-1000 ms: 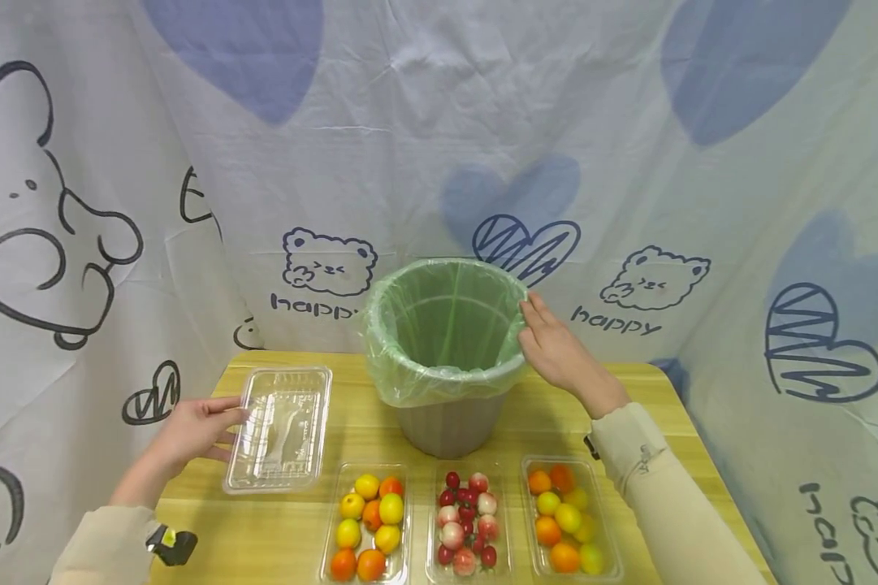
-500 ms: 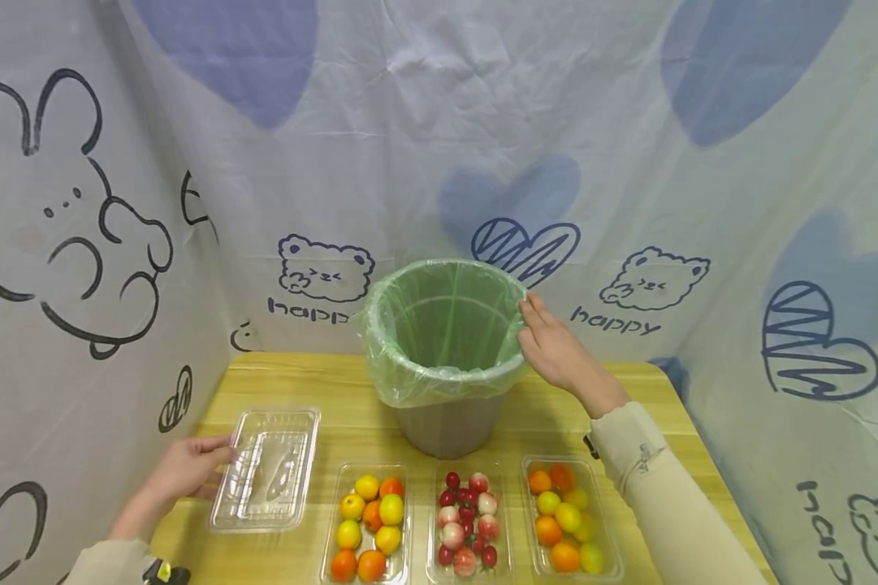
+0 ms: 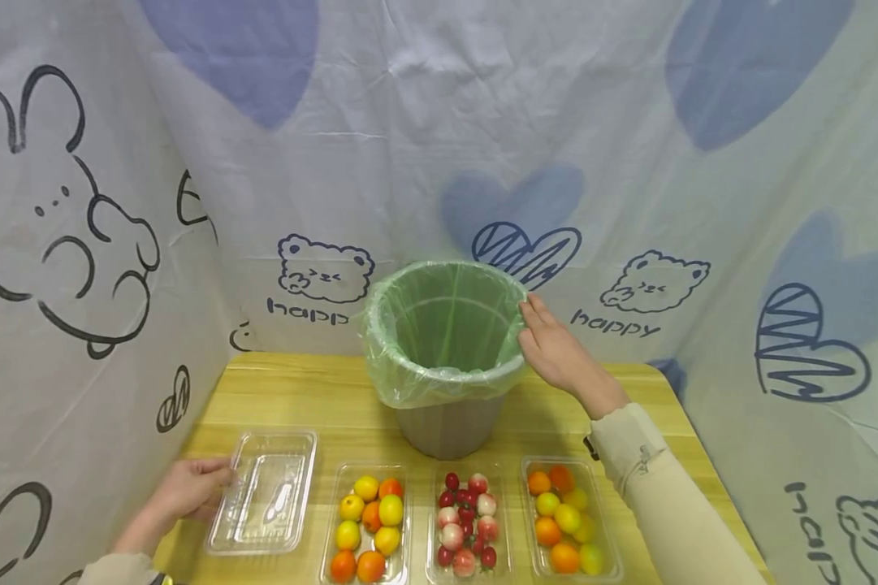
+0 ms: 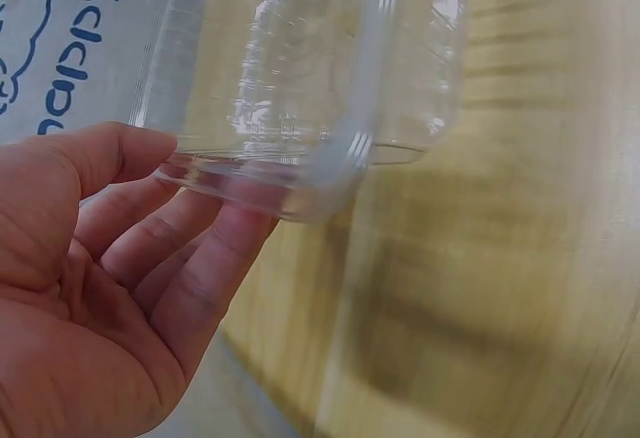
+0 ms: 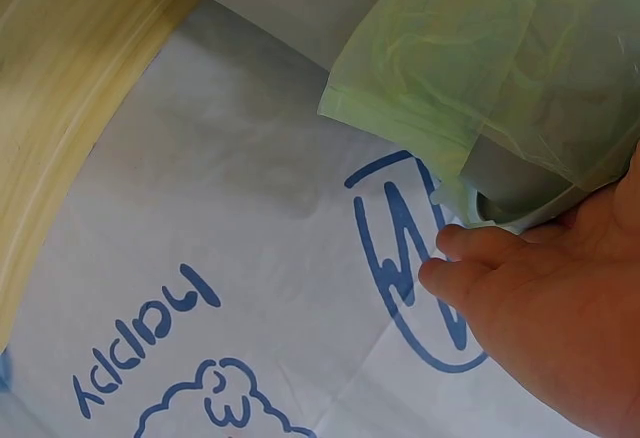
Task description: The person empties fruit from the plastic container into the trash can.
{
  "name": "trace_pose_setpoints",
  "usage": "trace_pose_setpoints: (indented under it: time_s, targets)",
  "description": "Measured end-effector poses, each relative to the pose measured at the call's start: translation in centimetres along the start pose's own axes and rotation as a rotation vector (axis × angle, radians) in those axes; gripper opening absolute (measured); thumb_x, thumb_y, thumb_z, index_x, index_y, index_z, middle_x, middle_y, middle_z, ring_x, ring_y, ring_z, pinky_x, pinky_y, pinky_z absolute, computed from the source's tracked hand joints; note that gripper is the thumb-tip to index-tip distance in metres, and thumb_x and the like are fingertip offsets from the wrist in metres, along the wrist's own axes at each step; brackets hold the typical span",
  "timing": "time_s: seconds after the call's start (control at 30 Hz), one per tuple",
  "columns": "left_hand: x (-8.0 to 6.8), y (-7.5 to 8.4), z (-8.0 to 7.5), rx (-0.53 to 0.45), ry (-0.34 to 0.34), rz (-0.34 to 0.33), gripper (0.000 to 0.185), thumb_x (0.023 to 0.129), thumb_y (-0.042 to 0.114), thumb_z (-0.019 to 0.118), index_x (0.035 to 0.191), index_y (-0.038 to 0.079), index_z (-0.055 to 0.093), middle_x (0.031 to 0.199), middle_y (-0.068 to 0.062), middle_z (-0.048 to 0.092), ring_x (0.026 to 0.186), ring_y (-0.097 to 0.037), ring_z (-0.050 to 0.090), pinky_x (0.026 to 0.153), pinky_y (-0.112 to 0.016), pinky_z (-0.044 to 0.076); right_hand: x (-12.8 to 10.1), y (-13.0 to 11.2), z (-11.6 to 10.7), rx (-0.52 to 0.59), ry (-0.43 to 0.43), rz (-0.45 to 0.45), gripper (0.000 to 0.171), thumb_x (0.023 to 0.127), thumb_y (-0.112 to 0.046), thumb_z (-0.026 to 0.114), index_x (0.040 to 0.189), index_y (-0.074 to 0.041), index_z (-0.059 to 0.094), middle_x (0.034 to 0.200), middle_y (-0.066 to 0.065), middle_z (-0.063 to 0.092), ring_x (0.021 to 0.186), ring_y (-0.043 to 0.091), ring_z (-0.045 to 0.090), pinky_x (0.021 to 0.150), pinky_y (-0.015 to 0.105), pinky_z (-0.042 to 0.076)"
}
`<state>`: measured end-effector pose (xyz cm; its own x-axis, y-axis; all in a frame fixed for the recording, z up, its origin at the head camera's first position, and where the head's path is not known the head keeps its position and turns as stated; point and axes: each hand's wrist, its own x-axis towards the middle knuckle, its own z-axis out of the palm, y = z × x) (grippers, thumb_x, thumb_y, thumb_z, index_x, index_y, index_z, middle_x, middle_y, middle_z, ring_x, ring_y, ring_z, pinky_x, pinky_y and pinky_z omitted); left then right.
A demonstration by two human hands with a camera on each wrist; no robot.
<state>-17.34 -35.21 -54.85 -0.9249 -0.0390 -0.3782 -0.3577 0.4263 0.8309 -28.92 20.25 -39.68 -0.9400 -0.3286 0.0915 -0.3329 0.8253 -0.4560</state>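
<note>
Your left hand (image 3: pixel 192 489) pinches the edge of a clear tray (image 3: pixel 266 494) (thumb above, fingers beneath); your right hand (image 3: pixel 555 349), fingers nearly straight, touches the green-lined bin (image 3: pixel 449 426).

On the near part of the wood-grain table (image 3: pixel 285 390), slightly apart in a row, stand a clear left fruit box (image 3: pixel 407 520) with round yellow and orange fruit (image 3: pixel 391 510), a middle fruit box (image 3: pixel 503 524) with dark-red and pale pinkish fruit (image 3: pixel 465 513), and a right fruit box (image 3: pixel 605 528) with orange and yellow fruit (image 3: pixel 567 517). White cloth (image 3: pixel 424 106) hangs behind and at both sides, printed with bluish hearts (image 3: pixel 230 57), scribbled outline hearts (image 3: pixel 515 256), wavy-edged bear faces (image 3: pixel 326 270) and the word "happy" (image 3: pixel 616 322).
</note>
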Motion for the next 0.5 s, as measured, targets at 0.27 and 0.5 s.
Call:
trace_pose_setpoints:
  time_s: [0.27,0.5]
  targets:
    - [-0.2,-2.1,1.2,0.035,0.026,-0.003,0.049,0.107,0.019,0.058,0.142,-0.014,0.050,0.107,-0.026,0.076,0.072,-0.024,0.077,0.065,-0.041,0.068,-0.8,0.0,0.5,-0.010,0.014,-0.006,0.065,0.110,-0.028,0.022,0.165,0.005,0.017,0.177,0.019,0.002,0.163,0.042,0.011,0.135,0.054,0.015]
    - [-0.3,-3.0,1.6,0.031,0.020,-0.022,0.049,0.108,0.022,0.057,0.143,-0.013,0.051,0.109,-0.027,0.076,0.073,-0.025,0.078,0.064,-0.041,0.069,-1.1,0.0,0.6,-0.019,0.018,-0.013,0.064,0.110,-0.027,0.022,0.165,0.005,0.018,0.177,0.019,0.002,0.163,0.042,0.011,0.135,0.055,0.015]
